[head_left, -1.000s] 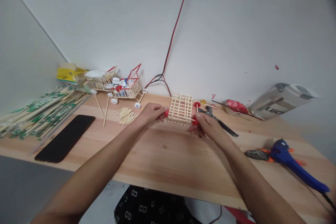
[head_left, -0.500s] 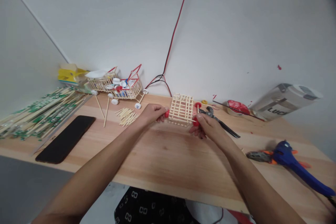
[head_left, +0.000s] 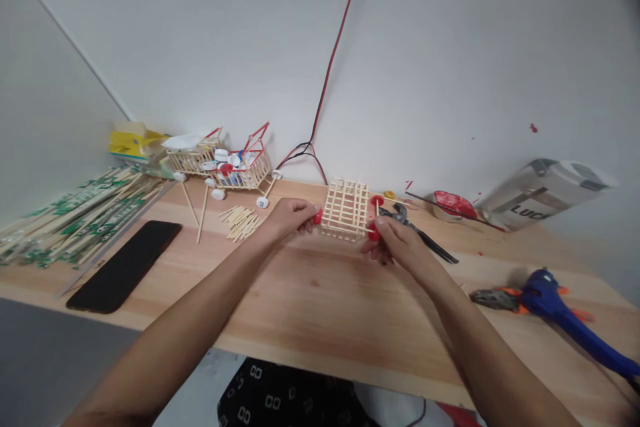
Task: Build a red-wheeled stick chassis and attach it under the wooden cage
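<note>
Between my hands is a small cart (head_left: 345, 208) built of thin wooden sticks, its lattice side facing up and red round caps for wheels. My left hand (head_left: 295, 215) is closed, thumb and fingers pinching a red cap wheel (head_left: 318, 215) at the cart's left end. At the right end, my right hand (head_left: 390, 238) grips the nearer red cap wheel (head_left: 373, 232). Another red wheel (head_left: 377, 201) shows behind it, joined by a short stick. Some fingertips of both hands are hidden.
Left: cut sticks (head_left: 241, 222), a phone (head_left: 125, 267), wrapped chopsticks (head_left: 90, 213), and two finished stick carts, one full of bottle caps (head_left: 235, 163). Right: black pincers (head_left: 420, 230), a red-stained bowl (head_left: 453, 205), pliers (head_left: 495, 299), a blue glue gun (head_left: 565, 320) and a white bag (head_left: 540, 193).
</note>
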Demonstrator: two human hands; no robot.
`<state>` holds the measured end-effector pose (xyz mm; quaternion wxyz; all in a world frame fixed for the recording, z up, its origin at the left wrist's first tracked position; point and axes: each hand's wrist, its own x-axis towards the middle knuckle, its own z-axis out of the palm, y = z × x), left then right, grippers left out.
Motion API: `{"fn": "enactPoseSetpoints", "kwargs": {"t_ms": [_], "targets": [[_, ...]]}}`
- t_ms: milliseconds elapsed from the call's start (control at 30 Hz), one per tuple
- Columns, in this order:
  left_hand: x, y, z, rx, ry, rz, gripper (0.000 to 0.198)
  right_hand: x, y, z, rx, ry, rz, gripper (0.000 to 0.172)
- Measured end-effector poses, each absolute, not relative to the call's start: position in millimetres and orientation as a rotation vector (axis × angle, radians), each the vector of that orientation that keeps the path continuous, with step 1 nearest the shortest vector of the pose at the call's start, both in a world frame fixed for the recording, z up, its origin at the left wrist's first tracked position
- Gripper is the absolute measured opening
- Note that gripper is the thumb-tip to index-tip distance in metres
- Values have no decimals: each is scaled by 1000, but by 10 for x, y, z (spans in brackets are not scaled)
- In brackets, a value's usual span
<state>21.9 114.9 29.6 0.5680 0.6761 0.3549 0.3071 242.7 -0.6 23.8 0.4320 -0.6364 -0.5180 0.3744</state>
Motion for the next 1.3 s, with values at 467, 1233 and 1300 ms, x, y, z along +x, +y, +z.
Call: {"fn": "enactPoseSetpoints", "kwargs": {"t_ms": [467, 1233, 1300], "targets": [[154, 1066, 397, 1435, 795, 705, 27, 2384, -195, 486, -1530, -1349, 787, 40], [148, 566, 320, 859, 422, 548, 33, 2116, -519, 730, -1530, -1420, 433, 28], [189, 518, 306, 822, 396, 528, 35, 2126, -457, 639, -1550, -1507, 377, 28]]}}
